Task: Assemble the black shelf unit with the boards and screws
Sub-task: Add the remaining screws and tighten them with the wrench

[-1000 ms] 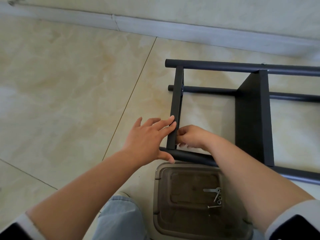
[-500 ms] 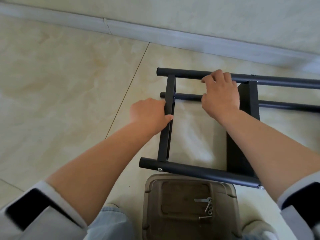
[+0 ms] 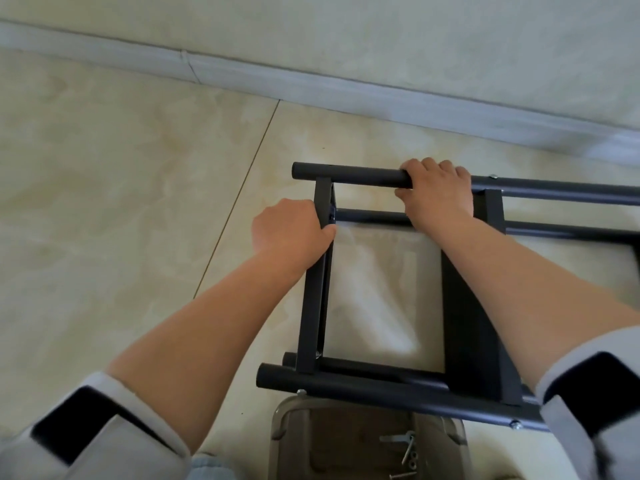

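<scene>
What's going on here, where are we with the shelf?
A person is handling a partly built black shelf frame lying on its side on the tiled floor. The left hand grips the end board, and the right hand grips the far top tube. Two boards are already fixed between the tubes. Loose screws and a small wrench lie in a brown tray near the person's knees.
</scene>
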